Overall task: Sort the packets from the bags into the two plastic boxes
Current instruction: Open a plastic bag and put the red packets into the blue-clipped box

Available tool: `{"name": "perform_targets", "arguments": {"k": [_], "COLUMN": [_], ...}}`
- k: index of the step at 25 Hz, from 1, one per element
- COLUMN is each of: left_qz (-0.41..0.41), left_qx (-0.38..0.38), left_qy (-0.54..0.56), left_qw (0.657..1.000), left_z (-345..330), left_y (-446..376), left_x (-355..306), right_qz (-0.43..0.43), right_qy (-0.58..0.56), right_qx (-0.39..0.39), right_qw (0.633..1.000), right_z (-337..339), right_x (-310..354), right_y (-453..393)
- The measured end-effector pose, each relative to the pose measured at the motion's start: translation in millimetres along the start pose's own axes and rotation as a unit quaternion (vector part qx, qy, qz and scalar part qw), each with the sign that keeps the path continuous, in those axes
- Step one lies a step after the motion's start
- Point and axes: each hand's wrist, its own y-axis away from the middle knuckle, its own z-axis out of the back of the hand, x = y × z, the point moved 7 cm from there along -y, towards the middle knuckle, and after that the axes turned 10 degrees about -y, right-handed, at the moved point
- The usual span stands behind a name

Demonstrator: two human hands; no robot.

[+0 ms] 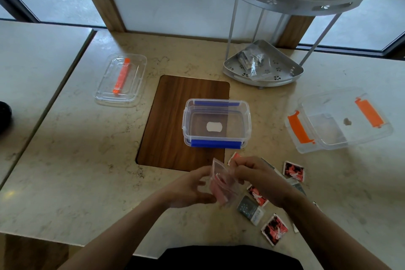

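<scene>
Both hands hold a small clear plastic bag (pixel 222 184) with reddish packets inside, just above the table's near edge. My left hand (pixel 192 190) grips the bag's left side. My right hand (pixel 256 178) pinches its top edge. Several red-and-black packets (pixel 293 170) and a grey packet (pixel 248 206) lie loose on the table under and right of my right forearm. A clear box with blue clips (pixel 217 124) stands open on a wooden board (pixel 171 120) beyond the hands, nothing in it but a white label. A clear box with orange clips (pixel 337 120) sits at the right.
A clear lid with an orange clip (pixel 121 80) lies at the back left. A grey two-tier corner rack (pixel 263 70) stands at the back right, with another clear bag of packets (pixel 252 60) on its lower shelf. A second table (pixel 32 55) adjoins on the left.
</scene>
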Motion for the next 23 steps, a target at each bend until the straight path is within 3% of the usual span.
{"name": "perform_targets", "arguments": {"k": [6,11,16,19,23], "left_qz": [-0.018,0.000,0.078,0.110,0.134], "left_qx": [-0.037,-0.131,-0.170,-0.142,-0.131], "left_qy": [0.084,0.163,0.189,0.184,0.196], "left_qw": [0.996,0.978,0.964,0.966,0.963], "left_z": [13,30,41,42,54], "left_y": [1,2,-9,-19,-31], "left_x": [2,8,12,10,8], "right_qz": [0.047,0.017,-0.057,-0.045,-0.096], "right_qy": [-0.016,-0.086,0.038,0.060,0.046], "right_qx": [-0.047,-0.212,-0.141,-0.169,-0.191], "right_qw": [0.998,0.973,0.988,0.983,0.976], "right_z": [18,31,8,17,33], "right_x": [7,-31,-54,-51,-50], "right_y": [-15,-17,-29,-44,-63]}}
